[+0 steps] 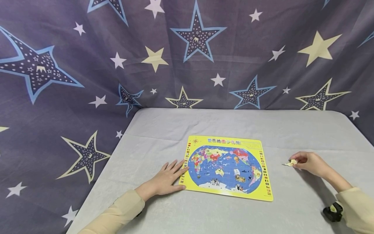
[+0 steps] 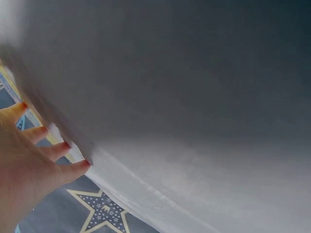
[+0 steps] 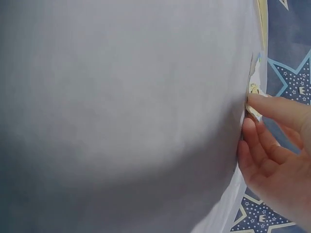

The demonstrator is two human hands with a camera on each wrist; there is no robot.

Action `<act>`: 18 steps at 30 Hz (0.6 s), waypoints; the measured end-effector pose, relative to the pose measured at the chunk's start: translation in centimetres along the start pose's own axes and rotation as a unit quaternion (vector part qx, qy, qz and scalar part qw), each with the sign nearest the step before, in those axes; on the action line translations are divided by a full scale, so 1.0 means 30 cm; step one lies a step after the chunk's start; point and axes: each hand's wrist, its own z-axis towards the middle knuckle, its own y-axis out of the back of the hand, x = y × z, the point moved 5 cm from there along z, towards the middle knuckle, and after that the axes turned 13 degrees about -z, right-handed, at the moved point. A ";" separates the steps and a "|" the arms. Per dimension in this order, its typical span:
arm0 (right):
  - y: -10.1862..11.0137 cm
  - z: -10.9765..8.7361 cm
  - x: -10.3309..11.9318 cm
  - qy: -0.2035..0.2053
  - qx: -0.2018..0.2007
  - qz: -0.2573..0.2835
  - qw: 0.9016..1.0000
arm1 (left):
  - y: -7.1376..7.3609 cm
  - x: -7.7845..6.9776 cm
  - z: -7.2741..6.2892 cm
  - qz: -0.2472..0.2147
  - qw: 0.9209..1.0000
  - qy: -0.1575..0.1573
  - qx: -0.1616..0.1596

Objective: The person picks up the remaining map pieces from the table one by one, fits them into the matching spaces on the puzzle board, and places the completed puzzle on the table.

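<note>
A yellow-bordered world map puzzle board [image 1: 258,195], with a blue ocean and coloured continents, lies flat on the table. My left hand [image 1: 166,179] rests at its left edge, fingers spread and fairly straight, fingertips on the border. To the right of the board, apart from it, my right hand [image 1: 312,164] pinches a small puzzle piece [image 1: 292,162] between thumb and fingers. In the right wrist view the piece [image 3: 255,82] looks thin, irregular in outline, pale with a yellow patch; the fingers hide part of it. Left wrist view shows the left hand [image 2: 29,170] with separated fingers.
A pale grey cloth covers the table [image 1: 163,125]. Behind it and on the left hangs a dark star-patterned curtain [image 1: 187,74]. A black object [image 1: 333,212] sits at the right cuff.
</note>
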 end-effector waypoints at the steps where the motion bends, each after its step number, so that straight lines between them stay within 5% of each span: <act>1: 0.001 0.000 0.000 0.002 -0.004 -0.001 1.000 | 0.000 0.000 0.000 0.000 1.000 0.000 0.000; 18: 0.011 0.016 0.015 -0.033 0.017 -0.021 0.999 | 0.005 -0.003 -0.001 -0.002 1.000 0.002 0.002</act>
